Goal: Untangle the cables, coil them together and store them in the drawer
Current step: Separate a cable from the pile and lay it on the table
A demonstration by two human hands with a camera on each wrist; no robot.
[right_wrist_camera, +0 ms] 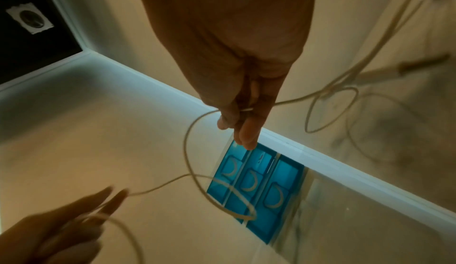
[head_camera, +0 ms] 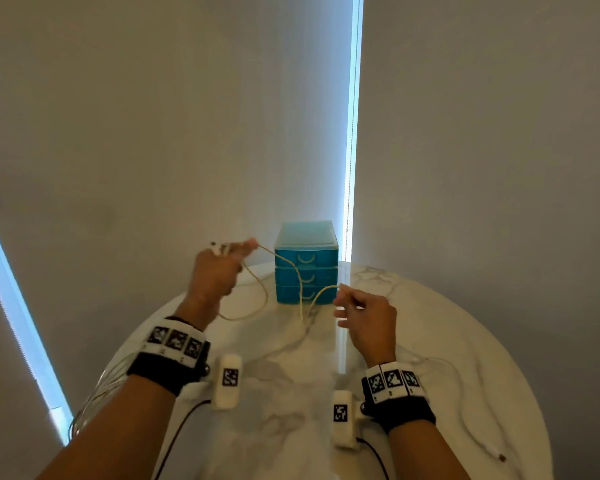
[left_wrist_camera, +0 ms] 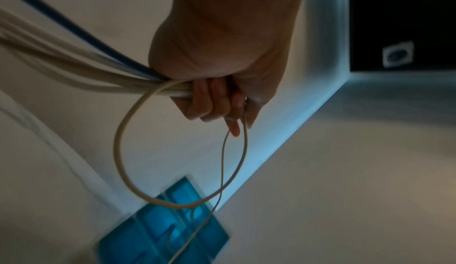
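Observation:
My left hand (head_camera: 219,268) is raised above the table's left side and grips a bundle of white cable coils (left_wrist_camera: 98,79); a fresh loop (left_wrist_camera: 138,170) hangs from its fingers. The same thin white cable (head_camera: 291,268) runs across the front of the blue three-drawer unit (head_camera: 305,261) to my right hand (head_camera: 357,306). The right hand pinches that cable (right_wrist_camera: 246,110) between thumb and fingers, in front of the drawers (right_wrist_camera: 254,182). All three drawers are closed. More slack cable (right_wrist_camera: 330,110) lies on the marble table.
The round white marble table (head_camera: 465,341) has the drawer unit at its far edge by the wall. A cable end with a plug (head_camera: 499,457) lies near the table's right front edge. Coils hang off the left edge (head_camera: 97,393).

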